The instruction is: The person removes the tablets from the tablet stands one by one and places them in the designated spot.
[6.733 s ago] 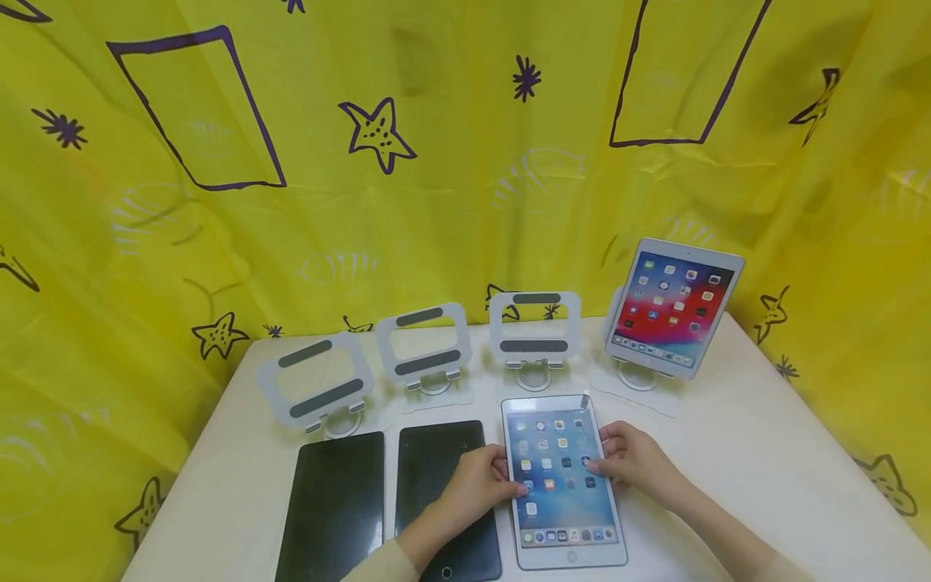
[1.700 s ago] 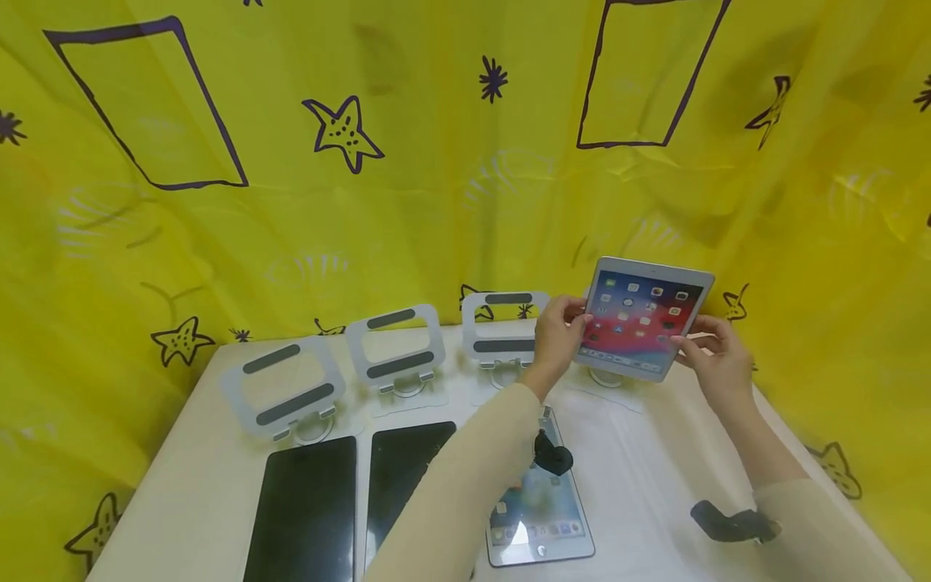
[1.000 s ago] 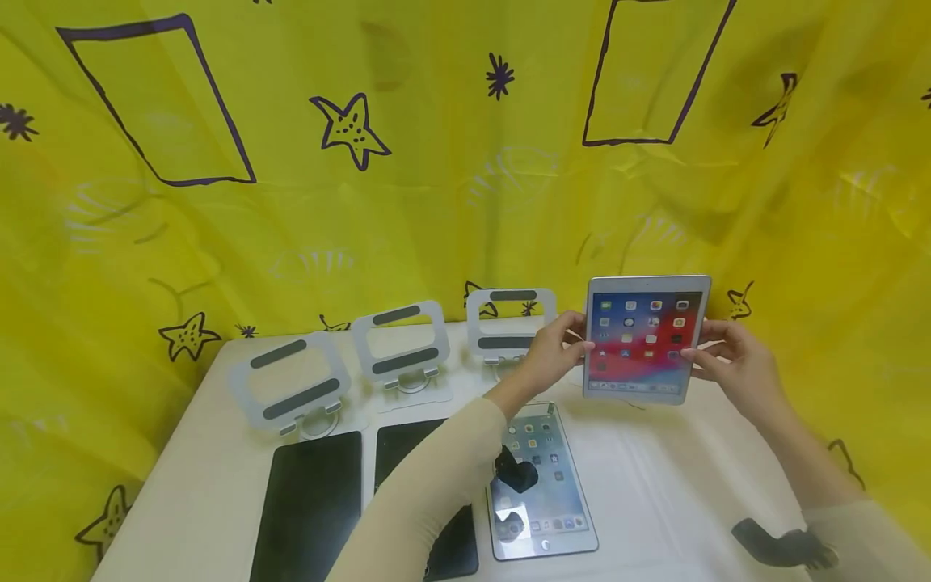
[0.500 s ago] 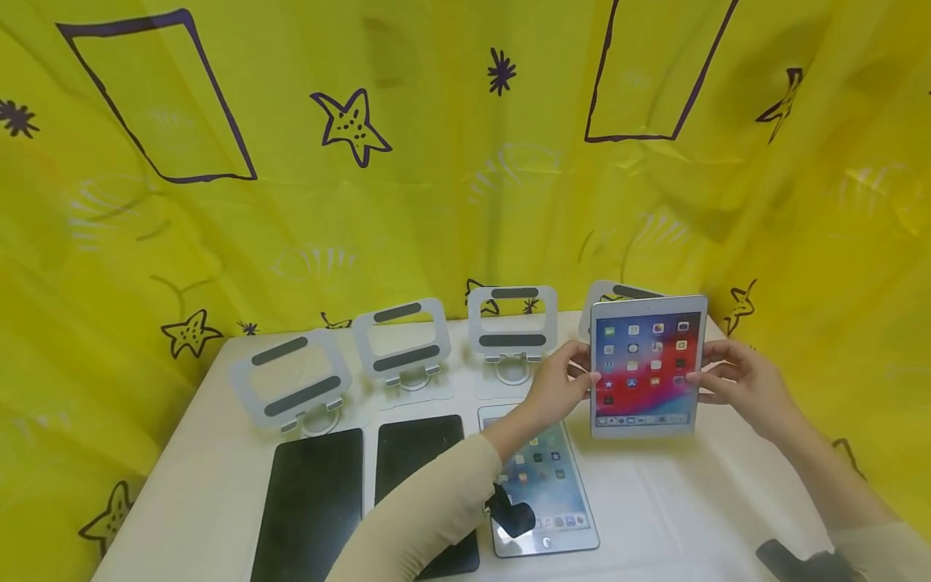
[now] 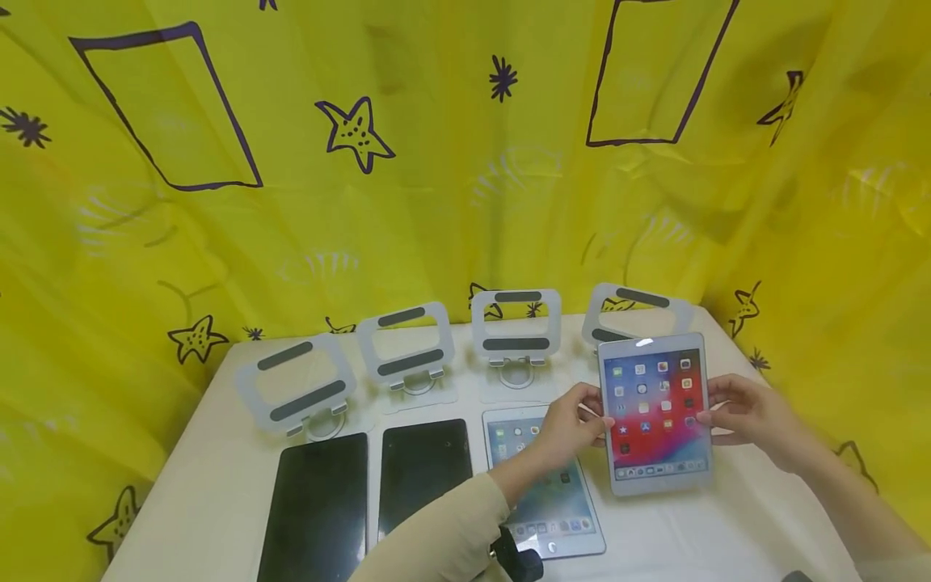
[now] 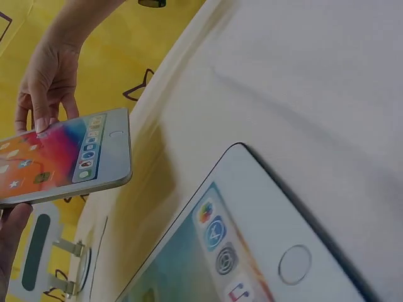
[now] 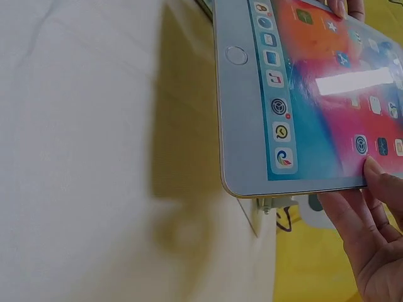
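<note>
A white tablet [image 5: 658, 412] with a lit red and blue home screen is held tilted by its two long sides. My left hand [image 5: 570, 424] pinches its left edge, thumb on the front. On the opposite edge my right hand [image 5: 752, 416] grips it the same way. In the right wrist view the tablet [image 7: 242, 126] hangs above the cloth and casts a shadow. Behind it stands the rightmost tablet stand [image 5: 643, 297], bearing nothing, its lower part hidden by the tablet. Another white tablet [image 5: 563, 505] lies flat to the left, partly under my left forearm.
Two dark-screened tablets, one [image 5: 316, 509] at far left and one [image 5: 425, 457] beside it, lie flat on the white-covered table [image 5: 189, 501]. More grey stands [image 5: 516, 343] line the back edge. A yellow patterned curtain [image 5: 436, 218] hangs behind.
Both hands left the flat white tablet and took the red-and-blue-screen tablet off the rightmost stand. They have since brought it down and toward me, uncovering the stand.
</note>
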Motion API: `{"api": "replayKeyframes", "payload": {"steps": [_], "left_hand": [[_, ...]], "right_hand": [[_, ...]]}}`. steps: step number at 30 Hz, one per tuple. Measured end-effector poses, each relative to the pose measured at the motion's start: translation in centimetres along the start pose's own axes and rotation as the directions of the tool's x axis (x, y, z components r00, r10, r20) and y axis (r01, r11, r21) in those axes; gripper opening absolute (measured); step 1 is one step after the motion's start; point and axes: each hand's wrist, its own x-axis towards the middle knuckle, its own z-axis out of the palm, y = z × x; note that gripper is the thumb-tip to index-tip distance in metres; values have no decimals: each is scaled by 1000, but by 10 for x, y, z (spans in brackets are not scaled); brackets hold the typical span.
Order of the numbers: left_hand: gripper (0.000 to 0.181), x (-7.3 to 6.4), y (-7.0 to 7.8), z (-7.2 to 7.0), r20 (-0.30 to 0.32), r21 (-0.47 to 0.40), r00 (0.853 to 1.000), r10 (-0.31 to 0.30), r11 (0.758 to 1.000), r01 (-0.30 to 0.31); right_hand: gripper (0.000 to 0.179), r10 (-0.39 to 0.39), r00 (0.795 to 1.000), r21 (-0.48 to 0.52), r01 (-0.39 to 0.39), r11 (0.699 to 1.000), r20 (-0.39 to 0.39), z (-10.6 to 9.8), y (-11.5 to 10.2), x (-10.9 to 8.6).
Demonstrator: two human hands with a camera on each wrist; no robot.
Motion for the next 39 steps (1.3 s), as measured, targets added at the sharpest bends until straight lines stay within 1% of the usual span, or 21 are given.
{"api": "replayKeyframes", "payload": {"steps": [2, 5, 9, 14, 17, 19, 23, 27, 29, 32, 34, 36, 39], "left_hand": [[24, -5, -5, 2, 3, -29, 1000, -7, 1000, 7], [24, -11, -12, 6, 2, -70, 1000, -14, 997, 14], [24, -21, -19, 13, -5, -97, 999, -44, 994, 43], [23, -30, -26, 20, -27, -94, 996, -81, 993, 78], [24, -33, -30, 23, -36, -69, 996, -87, 994, 84], [25, -34, -32, 24, -35, -55, 996, -85, 995, 83], [25, -34, -35, 26, -37, -52, 996, -82, 995, 80], [24, -31, -41, 27, -67, -76, 992, -103, 992, 98], [23, -30, -44, 28, -87, -91, 989, -122, 989, 114], [22, -27, -47, 29, -110, -94, 987, -119, 990, 109], [21, -26, -48, 29, -121, -79, 987, -105, 992, 96], [21, -24, -49, 28, -133, -75, 986, -105, 993, 96], [21, -21, -50, 28, -155, -69, 977, -143, 989, 134]], "right_hand": [[43, 25, 999, 3, -25, 1000, 30, 1, 4, -1], [42, 42, 997, -4, -42, 999, 66, 2, 8, -3], [43, 75, 993, -18, -73, 997, 96, 4, 16, -8], [39, 83, 990, 5, -84, 996, 116, 7, 27, -15], [39, 89, 988, 16, -92, 996, 126, 9, 31, -19], [42, 108, 986, 12, -110, 994, 128, 11, 34, -21], [48, 134, 984, -9, -134, 991, 120, 13, 38, -23], [52, 157, 982, -29, -155, 988, 107, 14, 41, -20], [54, 183, 977, -48, -179, 983, 106, 15, 42, -18], [56, 229, 968, -81, -222, 972, 105, 15, 43, -14], [57, 255, 961, -103, -245, 964, 104, 16, 44, -11], [57, 269, 957, -107, -257, 960, 108, 16, 46, -9], [56, 280, 952, -102, -269, 958, 123, 17, 48, -6]]}}
